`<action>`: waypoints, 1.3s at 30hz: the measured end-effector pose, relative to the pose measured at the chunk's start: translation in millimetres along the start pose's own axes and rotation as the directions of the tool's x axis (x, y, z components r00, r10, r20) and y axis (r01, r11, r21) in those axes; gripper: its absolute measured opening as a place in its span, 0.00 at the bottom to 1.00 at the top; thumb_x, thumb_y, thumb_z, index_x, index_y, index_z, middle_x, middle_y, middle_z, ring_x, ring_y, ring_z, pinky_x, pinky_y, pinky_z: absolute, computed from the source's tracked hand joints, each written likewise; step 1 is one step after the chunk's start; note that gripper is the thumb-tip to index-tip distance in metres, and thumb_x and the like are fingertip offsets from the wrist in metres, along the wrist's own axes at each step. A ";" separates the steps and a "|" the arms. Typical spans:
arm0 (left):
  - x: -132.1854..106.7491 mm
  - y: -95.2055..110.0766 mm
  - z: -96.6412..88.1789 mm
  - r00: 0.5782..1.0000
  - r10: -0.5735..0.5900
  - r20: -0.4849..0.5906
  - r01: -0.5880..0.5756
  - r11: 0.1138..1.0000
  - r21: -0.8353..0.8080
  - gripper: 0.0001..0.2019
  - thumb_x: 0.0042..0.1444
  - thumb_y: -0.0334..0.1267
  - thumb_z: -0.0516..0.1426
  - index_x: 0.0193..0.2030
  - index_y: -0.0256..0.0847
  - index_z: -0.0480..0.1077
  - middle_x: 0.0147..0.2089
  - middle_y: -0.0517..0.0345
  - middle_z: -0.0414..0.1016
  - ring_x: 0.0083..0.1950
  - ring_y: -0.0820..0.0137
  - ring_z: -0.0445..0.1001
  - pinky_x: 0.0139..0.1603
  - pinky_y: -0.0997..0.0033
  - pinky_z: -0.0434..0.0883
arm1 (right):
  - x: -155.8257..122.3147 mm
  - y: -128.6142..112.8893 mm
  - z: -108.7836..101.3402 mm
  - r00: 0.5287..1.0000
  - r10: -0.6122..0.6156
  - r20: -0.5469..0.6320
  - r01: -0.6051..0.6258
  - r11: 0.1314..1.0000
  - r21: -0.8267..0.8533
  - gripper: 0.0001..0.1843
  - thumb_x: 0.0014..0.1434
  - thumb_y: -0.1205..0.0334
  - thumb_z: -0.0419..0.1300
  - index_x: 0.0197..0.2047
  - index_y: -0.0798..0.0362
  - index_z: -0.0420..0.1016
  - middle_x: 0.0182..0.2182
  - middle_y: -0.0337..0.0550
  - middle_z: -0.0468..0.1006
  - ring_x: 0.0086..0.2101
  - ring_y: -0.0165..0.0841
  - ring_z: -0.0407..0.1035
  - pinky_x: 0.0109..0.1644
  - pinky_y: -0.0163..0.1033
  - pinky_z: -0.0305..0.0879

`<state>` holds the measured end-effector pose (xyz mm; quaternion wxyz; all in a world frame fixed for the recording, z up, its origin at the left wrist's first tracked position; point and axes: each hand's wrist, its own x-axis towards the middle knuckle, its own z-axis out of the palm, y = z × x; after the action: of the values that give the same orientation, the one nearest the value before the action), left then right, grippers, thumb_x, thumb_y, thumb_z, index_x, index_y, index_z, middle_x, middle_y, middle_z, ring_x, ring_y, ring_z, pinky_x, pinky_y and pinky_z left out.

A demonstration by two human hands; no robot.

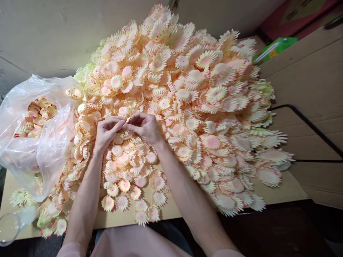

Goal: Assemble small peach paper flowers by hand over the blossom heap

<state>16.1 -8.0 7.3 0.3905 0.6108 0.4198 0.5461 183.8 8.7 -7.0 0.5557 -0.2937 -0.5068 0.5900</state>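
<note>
My left hand [107, 131] and my right hand [146, 127] meet fingertip to fingertip over the front of a big heap of artificial flower petal discs [171, 92]. Both are closed in a pinch. Between the fingertips shows a small, pale yellow petal piece [128, 120], mostly hidden by the fingers. The heaped discs are round, cream to pink, with notched, red-tinged edges. Below my wrists, loose petal discs [122, 202] lie flat on the tabletop, between my forearms.
At the left, a translucent plastic bag [53, 150] holds darker red-edged flower pieces [40, 116]. A clear plastic cup [10, 226] lies at the table's front left corner. Cardboard [308, 82] and a black bent bar [313, 123] stand at the right. The wooden tabletop [171, 210] ends near my body.
</note>
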 end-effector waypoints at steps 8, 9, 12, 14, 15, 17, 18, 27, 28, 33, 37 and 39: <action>-0.9 -1.0 1.3 0.999 -0.033 -0.032 0.032 0.999 -0.035 0.08 0.54 0.43 0.66 0.34 0.40 0.82 0.39 0.51 0.80 0.37 0.72 0.77 0.37 0.77 0.74 | 0.1 -0.5 -2.0 0.999 0.036 -0.010 -0.036 0.999 0.016 0.14 0.44 0.55 0.75 0.30 0.54 0.81 0.30 0.40 0.80 0.31 0.28 0.74 0.38 0.34 0.73; -1.0 -0.3 1.6 0.999 -0.031 -0.043 0.030 0.999 -0.032 0.08 0.54 0.43 0.66 0.34 0.40 0.82 0.38 0.52 0.80 0.36 0.73 0.77 0.36 0.77 0.74 | -0.2 0.0 -3.0 0.999 0.034 0.000 -0.034 0.999 0.014 0.13 0.45 0.55 0.74 0.31 0.54 0.81 0.30 0.40 0.80 0.31 0.28 0.74 0.38 0.34 0.73; -1.7 1.5 2.4 0.995 -0.037 -0.087 0.034 0.999 -0.036 0.08 0.53 0.42 0.66 0.33 0.39 0.82 0.35 0.53 0.79 0.31 0.75 0.75 0.32 0.79 0.73 | -0.8 0.6 -5.5 0.999 0.035 0.033 -0.035 0.999 0.008 0.11 0.48 0.56 0.73 0.31 0.54 0.81 0.30 0.40 0.80 0.30 0.26 0.72 0.37 0.32 0.71; -2.2 1.7 3.0 0.993 -0.056 -0.104 0.051 0.997 -0.050 0.09 0.52 0.43 0.67 0.33 0.38 0.81 0.34 0.53 0.79 0.30 0.76 0.75 0.31 0.79 0.74 | -1.1 -0.4 -6.3 0.998 0.046 0.042 -0.046 0.999 -0.010 0.12 0.48 0.56 0.73 0.31 0.54 0.80 0.29 0.40 0.79 0.30 0.26 0.71 0.36 0.32 0.69; -2.3 1.2 3.3 0.991 -0.075 -0.106 0.069 0.996 -0.059 0.10 0.52 0.44 0.67 0.32 0.38 0.81 0.35 0.53 0.79 0.30 0.75 0.75 0.31 0.79 0.74 | -1.3 -1.3 -6.3 0.998 0.055 0.040 -0.055 0.998 -0.017 0.12 0.47 0.56 0.73 0.30 0.55 0.80 0.29 0.40 0.78 0.30 0.26 0.71 0.35 0.32 0.69; -2.0 -1.2 3.9 0.983 -0.129 -0.129 0.117 0.988 -0.099 0.12 0.50 0.45 0.68 0.32 0.37 0.80 0.33 0.54 0.78 0.29 0.76 0.74 0.32 0.78 0.76 | -1.4 -3.4 -5.9 0.996 0.081 0.025 -0.081 0.997 -0.018 0.13 0.46 0.54 0.73 0.29 0.55 0.79 0.28 0.40 0.77 0.29 0.26 0.70 0.34 0.32 0.68; -1.4 -3.1 4.1 0.976 -0.157 -0.153 0.138 0.982 -0.128 0.12 0.50 0.46 0.68 0.32 0.37 0.80 0.32 0.56 0.76 0.29 0.77 0.73 0.33 0.77 0.76 | -1.4 -4.4 -5.6 0.996 0.091 0.018 -0.091 0.996 -0.012 0.14 0.46 0.54 0.72 0.29 0.55 0.78 0.27 0.39 0.77 0.28 0.26 0.69 0.33 0.32 0.68; 0.4 -12.5 2.7 0.960 -0.189 -0.209 0.156 0.974 -0.161 0.13 0.52 0.47 0.66 0.36 0.38 0.79 0.35 0.56 0.77 0.32 0.78 0.74 0.32 0.81 0.74 | -0.3 -4.0 -5.5 0.994 0.101 0.030 -0.101 0.995 0.000 0.16 0.46 0.52 0.72 0.29 0.56 0.77 0.25 0.38 0.75 0.26 0.24 0.66 0.28 0.30 0.63; -0.1 -11.3 2.6 0.967 -0.168 -0.190 0.142 0.979 -0.145 0.13 0.52 0.46 0.67 0.37 0.39 0.79 0.38 0.54 0.78 0.34 0.77 0.76 0.34 0.80 0.75 | -0.2 -3.6 -5.4 0.994 0.107 0.028 -0.107 0.994 0.004 0.16 0.45 0.52 0.72 0.29 0.55 0.77 0.26 0.39 0.75 0.26 0.25 0.67 0.28 0.31 0.64; -0.2 -5.7 2.3 0.986 -0.009 -0.169 -0.003 0.998 -0.069 0.09 0.50 0.38 0.68 0.38 0.39 0.79 0.42 0.51 0.80 0.43 0.71 0.79 0.47 0.72 0.76 | -0.7 -6.5 -3.4 0.995 0.096 0.030 -0.095 0.995 -0.012 0.17 0.44 0.52 0.73 0.30 0.55 0.77 0.28 0.39 0.77 0.28 0.26 0.69 0.32 0.31 0.68; 0.3 -3.3 -0.1 0.982 0.123 -0.141 -0.120 0.992 0.033 0.02 0.53 0.34 0.64 0.33 0.40 0.79 0.44 0.51 0.80 0.48 0.69 0.77 0.50 0.71 0.73 | -1.0 -8.2 -2.3 0.996 0.091 0.022 -0.090 0.995 -0.045 0.18 0.45 0.50 0.73 0.30 0.55 0.76 0.27 0.39 0.76 0.26 0.25 0.67 0.31 0.32 0.67; -0.2 -3.3 -1.7 0.988 0.129 -0.088 -0.122 0.989 0.083 0.05 0.55 0.34 0.62 0.34 0.41 0.81 0.45 0.50 0.80 0.49 0.68 0.77 0.50 0.69 0.73 | -0.7 -6.6 -2.6 0.996 0.091 0.024 -0.090 0.995 -0.047 0.18 0.46 0.50 0.72 0.30 0.55 0.76 0.27 0.39 0.76 0.27 0.25 0.68 0.32 0.32 0.67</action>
<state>14.1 -7.0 4.3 0.3112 0.6246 0.4190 0.5809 188.7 7.9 -1.8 0.5150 -0.3214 -0.5134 0.6066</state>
